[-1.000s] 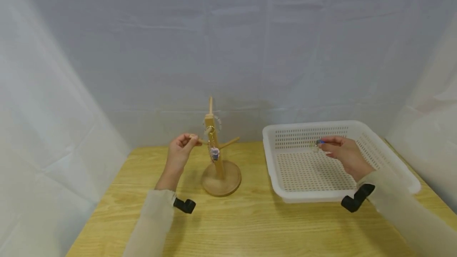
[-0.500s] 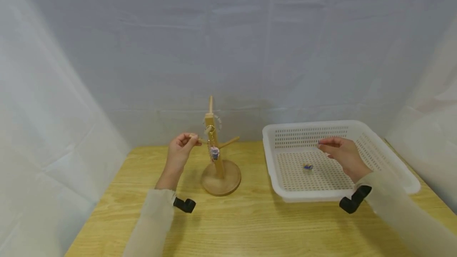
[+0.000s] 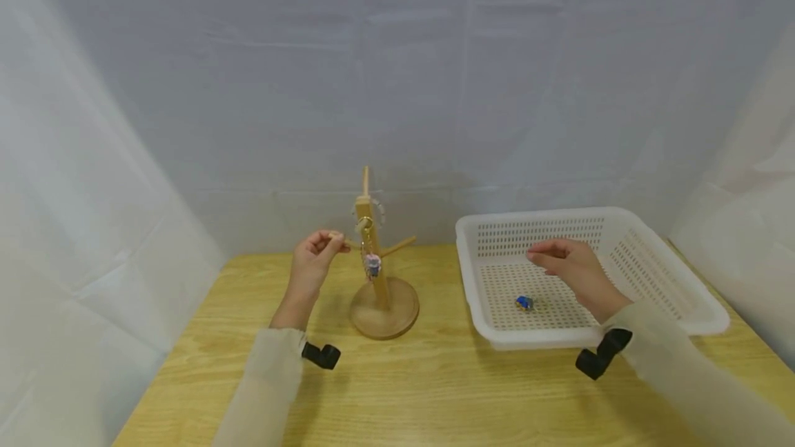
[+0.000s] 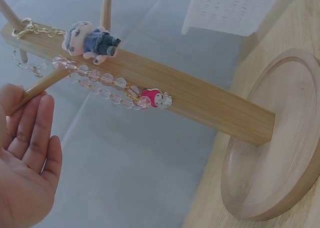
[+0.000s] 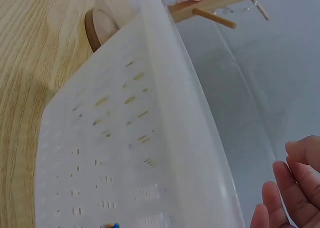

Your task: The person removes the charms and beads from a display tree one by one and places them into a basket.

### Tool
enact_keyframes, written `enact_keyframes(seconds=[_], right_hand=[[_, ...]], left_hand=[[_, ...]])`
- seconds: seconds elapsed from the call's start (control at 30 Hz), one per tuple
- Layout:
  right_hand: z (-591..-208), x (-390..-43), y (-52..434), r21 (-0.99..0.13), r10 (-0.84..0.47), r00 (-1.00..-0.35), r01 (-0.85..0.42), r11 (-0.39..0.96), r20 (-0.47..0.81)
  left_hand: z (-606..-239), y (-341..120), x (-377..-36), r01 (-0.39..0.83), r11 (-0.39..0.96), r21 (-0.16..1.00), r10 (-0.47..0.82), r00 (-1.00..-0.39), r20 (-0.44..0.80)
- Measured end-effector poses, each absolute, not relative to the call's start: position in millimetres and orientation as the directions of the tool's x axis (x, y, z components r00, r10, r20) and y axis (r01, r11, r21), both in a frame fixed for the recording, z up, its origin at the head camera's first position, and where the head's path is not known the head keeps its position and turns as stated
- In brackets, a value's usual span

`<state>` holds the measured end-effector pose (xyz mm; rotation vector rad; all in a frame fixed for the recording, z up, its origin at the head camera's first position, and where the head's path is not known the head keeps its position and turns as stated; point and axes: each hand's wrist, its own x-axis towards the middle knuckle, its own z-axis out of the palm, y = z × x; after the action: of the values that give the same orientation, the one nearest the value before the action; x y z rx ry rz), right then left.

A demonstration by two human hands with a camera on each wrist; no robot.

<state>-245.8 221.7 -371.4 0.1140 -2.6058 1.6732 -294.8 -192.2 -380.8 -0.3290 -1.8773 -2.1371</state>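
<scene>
1. and a peg is pinched at its end by the left hand, thumb and fingertips curled round it!
2. that peg is borne by the stand, set upright toward the desk's far edge.
3. beads are looped at the peg's base, a doll hung beside them.
4. over the basket, placed by the desk's far right corner, the right hand is held empty, fingers relaxed and half bent.
5. and there, the blue charm is seen on the basket's floor, toward its near left corner, apart from the right hand!
</scene>
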Motion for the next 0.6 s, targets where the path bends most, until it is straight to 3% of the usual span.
enact_keyframes(seconds=[0.43,0.6], right_hand=[[-365.1,-245.4,173.4,-0.929,-0.084,-0.99,-0.138,0.344,0.116],[-363.8,-239.1,154.7,-0.903,-0.112,-0.976,-0.217,0.371,0.188]], left_hand=[[-380.0,-194.0,-294.2,0.327,-0.087,0.941,-0.068,-0.944,0.322],[-380.0,-193.2,-292.6,0.328,-0.087,0.941,-0.065,-0.944,0.323]])
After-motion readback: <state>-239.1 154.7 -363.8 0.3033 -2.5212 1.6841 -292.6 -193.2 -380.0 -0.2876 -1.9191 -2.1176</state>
